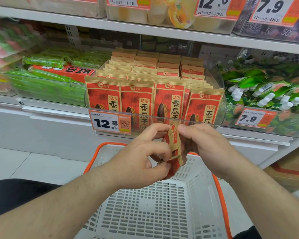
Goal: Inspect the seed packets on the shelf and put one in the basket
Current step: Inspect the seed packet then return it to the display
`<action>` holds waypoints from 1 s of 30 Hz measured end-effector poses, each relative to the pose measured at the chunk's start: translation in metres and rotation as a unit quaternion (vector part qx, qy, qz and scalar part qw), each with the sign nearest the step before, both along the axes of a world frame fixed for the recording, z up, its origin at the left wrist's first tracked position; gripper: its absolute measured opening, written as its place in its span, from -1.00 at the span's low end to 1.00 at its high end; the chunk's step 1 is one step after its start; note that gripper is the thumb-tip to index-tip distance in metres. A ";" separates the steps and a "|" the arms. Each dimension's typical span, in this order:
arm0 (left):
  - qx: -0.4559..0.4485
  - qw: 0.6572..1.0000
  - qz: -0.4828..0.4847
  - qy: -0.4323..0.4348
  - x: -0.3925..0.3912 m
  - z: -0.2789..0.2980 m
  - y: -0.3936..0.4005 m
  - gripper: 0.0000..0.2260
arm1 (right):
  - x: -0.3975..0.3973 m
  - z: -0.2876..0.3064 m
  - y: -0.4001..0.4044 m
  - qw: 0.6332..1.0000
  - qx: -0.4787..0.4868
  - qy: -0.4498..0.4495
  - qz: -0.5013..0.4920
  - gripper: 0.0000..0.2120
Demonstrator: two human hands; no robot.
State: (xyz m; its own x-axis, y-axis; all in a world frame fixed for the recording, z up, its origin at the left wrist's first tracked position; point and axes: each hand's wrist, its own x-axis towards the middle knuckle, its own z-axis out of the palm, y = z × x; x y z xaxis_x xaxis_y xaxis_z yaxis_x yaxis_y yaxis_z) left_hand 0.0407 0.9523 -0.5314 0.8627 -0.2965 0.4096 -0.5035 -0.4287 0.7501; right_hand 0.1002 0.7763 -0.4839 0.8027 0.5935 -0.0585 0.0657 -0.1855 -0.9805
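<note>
Two hands' fingers pinching one seed packet (173, 149) edge-on, long axis upright, logo end up, over basket (162, 204)

Seed packets (136, 100) red, tan edges, black lettering; basket (162, 209) white lattice, orange rim; price tag (110, 121) orange-white.

Both hands are on one seed packet (174, 149), held edge-on right above the white basket (155, 209) with the orange rim. Left hand (141, 157) pinches its lower part, right hand (202, 149) pinches the top corner. Behind them, a clear shelf bin (219, 94) is packed with rows of the same red-and-kraft sunflower seed packets (154, 87), and it's got a 12.8 price tag (110, 121) on the front. Green snack packs (47, 83) sit left, spouted pouches (266, 90) right.
</note>
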 end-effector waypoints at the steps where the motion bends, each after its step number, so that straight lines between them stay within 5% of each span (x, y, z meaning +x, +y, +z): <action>1: -0.001 1.000 -0.001 -0.004 0.000 0.001 0.000 -0.88 | 0.000 0.000 0.000 1.000 0.005 0.002 0.000 -0.44; 5: -0.010 1.000 0.000 0.002 -0.002 0.001 0.001 -0.88 | 0.000 -0.001 -0.001 1.000 0.008 -0.005 0.016 -0.41; 8: -0.118 0.991 0.024 0.064 -0.001 0.004 0.000 -0.87 | 0.000 0.001 -0.002 0.999 -0.012 -0.050 0.015 -0.49; 10: -0.230 0.967 0.034 0.105 0.000 0.012 0.000 -0.79 | -0.001 0.003 -0.006 0.990 -0.073 -0.117 0.021 -0.60; 14: -0.434 0.884 0.027 0.172 0.000 0.025 0.005 -0.71 | -0.006 0.002 -0.012 0.972 -0.167 -0.152 0.062 -0.48; 21: -0.465 0.843 0.001 0.269 -0.009 0.036 -0.002 -0.41 | -0.019 0.004 0.001 0.991 -0.027 -0.127 -0.007 -0.19; 25: -0.533 0.778 0.017 0.332 -0.004 0.042 0.004 -0.36 | -0.020 0.011 -0.001 0.991 0.045 -0.126 0.009 -0.43; 30: -0.567 0.751 -0.010 0.339 -0.003 0.044 0.005 -0.45 | -0.019 0.011 -0.006 0.987 0.016 -0.163 0.007 -0.45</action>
State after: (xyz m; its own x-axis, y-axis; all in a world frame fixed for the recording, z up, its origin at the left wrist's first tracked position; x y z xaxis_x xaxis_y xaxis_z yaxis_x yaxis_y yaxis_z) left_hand 0.0374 0.9574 -0.4875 0.9869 -0.1050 -0.1221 0.1608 0.6811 0.7143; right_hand 0.0815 0.7705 -0.4727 0.7679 0.6017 0.2197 0.3803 -0.1523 -0.9122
